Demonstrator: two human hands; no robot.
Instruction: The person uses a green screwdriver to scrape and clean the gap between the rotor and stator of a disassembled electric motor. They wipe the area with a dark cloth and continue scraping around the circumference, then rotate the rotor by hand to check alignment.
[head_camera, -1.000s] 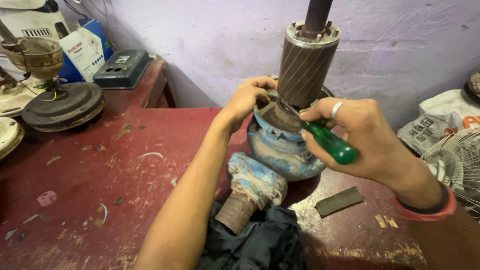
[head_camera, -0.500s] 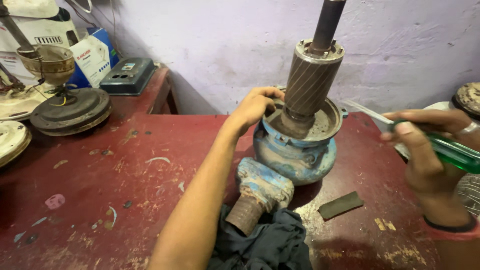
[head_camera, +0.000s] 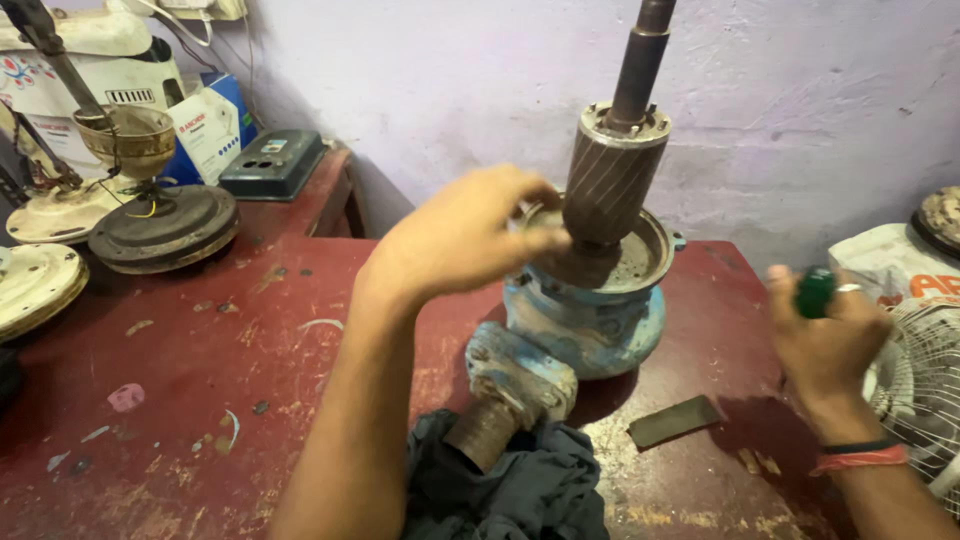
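Observation:
A blue pump housing (head_camera: 590, 325) stands on the red table (head_camera: 200, 360), with a grooved metal rotor (head_camera: 610, 175) and its shaft rising upright out of it. My left hand (head_camera: 460, 235) reaches in from the left, fingers curled at the housing's rim beside the rotor's base. My right hand (head_camera: 825, 335) is off to the right near the table edge, closed around a green-handled screwdriver (head_camera: 815, 290), well apart from the housing. A rusty pipe outlet (head_camera: 505, 400) sticks out of the housing toward me, resting on a dark cloth (head_camera: 530, 490).
A flat dark metal piece (head_camera: 675, 420) lies on the table right of the cloth. Ceiling fan parts (head_camera: 160, 225) and a white disc (head_camera: 35, 285) sit at the left, boxes and a green case (head_camera: 270, 165) behind. A wire fan guard (head_camera: 920, 390) is at the right edge.
My right hand has pulled the screwdriver away from the rotor's base, out to the right and down. My left hand has stayed at the housing rim.

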